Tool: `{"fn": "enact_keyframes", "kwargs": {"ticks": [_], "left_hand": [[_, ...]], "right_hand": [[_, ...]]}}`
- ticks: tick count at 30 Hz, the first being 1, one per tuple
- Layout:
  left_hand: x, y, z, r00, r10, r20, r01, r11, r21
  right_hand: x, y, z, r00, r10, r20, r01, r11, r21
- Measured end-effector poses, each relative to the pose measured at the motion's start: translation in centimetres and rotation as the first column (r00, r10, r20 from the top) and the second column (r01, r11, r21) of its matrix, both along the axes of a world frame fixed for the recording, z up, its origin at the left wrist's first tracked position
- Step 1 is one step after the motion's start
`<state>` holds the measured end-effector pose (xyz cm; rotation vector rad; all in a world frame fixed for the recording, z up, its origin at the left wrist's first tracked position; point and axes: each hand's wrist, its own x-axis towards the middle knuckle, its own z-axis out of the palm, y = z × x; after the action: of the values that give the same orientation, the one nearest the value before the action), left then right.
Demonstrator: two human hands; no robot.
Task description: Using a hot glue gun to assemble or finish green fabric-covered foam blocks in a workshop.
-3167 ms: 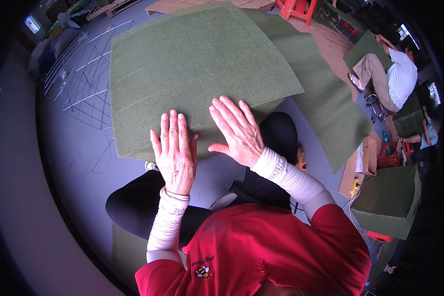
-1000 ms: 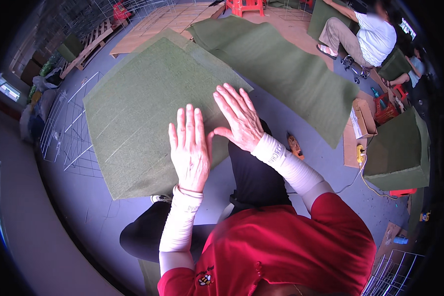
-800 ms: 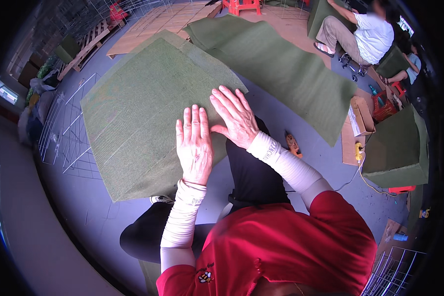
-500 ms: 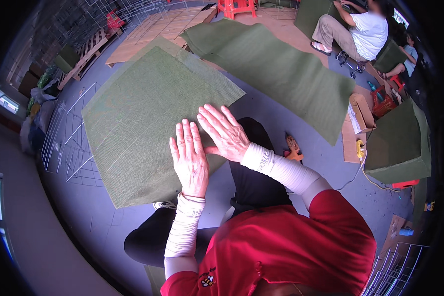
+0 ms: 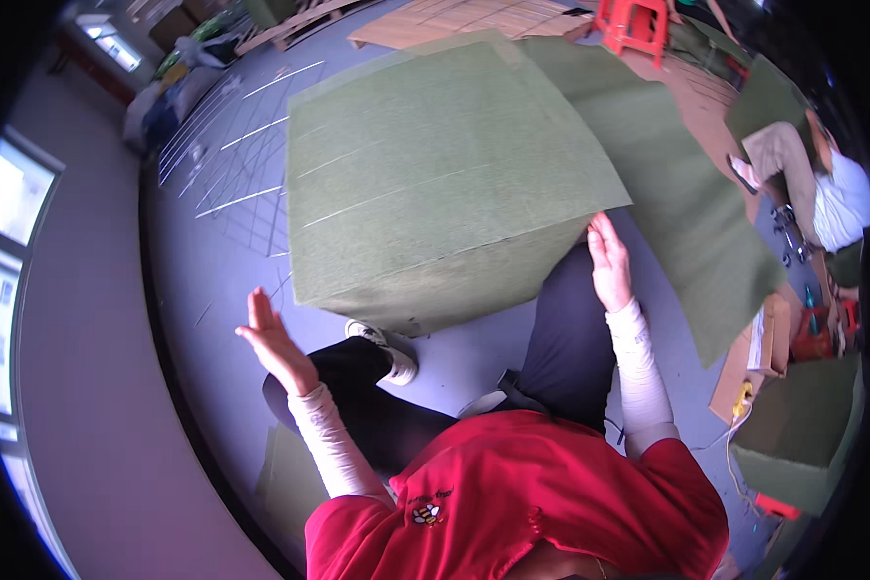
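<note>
A large box shape covered in green mesh-like cloth [image 5: 445, 145] stands in front of my knees. Its broad top face is tilted toward me, and thin pale lines run across it. The near side [image 5: 435, 290] hangs in shade below a straight edge. My left hand [image 5: 278, 346] is held in the air left of the box's near corner, fingers apart and nothing in it. At the right near corner my right hand [image 5: 610, 263] has its fingers stretched out, their tips at the cloth's edge. Whether they press on the cloth cannot be made out.
A long green sheet [image 5: 677, 184] lies on the floor to the right. Wire grids [image 5: 246, 145] lie at the left. Beyond are a wooden board [image 5: 435, 21] and a red stool [image 5: 636, 27]. A seated person [image 5: 836, 198], a cardboard box [image 5: 769, 335] and another green box [image 5: 793, 416] are at the right.
Both hands were lying flat on the green top; they have come apart, the left out to the left, the right to the right corner. The view has turned, and the top now appears squarer.
</note>
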<state>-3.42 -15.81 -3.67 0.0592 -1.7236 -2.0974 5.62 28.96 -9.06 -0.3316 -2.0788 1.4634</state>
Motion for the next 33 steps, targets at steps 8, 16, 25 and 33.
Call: {"fn": "enact_keyframes", "kwargs": {"ticks": [8,16,25,33], "left_hand": [[2.0,5.0,-1.6,0.986,-0.165,-0.034,0.168,0.97,0.176],[1.3,4.3,1.0,0.979,-0.192,-0.07,0.171,0.958,-0.229],[-1.4,3.7,-2.8,0.933,-0.36,0.022,0.32,0.853,0.413],[-1.1,5.0,-3.4,0.957,-0.275,0.091,0.226,0.905,0.362]], "right_hand": [[-1.9,-1.7,0.7,0.999,0.046,-0.025,-0.045,0.998,0.053],[-1.2,-1.3,1.3,0.962,0.274,0.0,-0.263,0.923,-0.282],[-2.7,1.9,-6.6,0.789,0.03,-0.613,-0.597,0.269,-0.756],[-9.1,-1.0,-4.7,0.887,-0.381,-0.261,0.058,0.653,-0.755]]}}
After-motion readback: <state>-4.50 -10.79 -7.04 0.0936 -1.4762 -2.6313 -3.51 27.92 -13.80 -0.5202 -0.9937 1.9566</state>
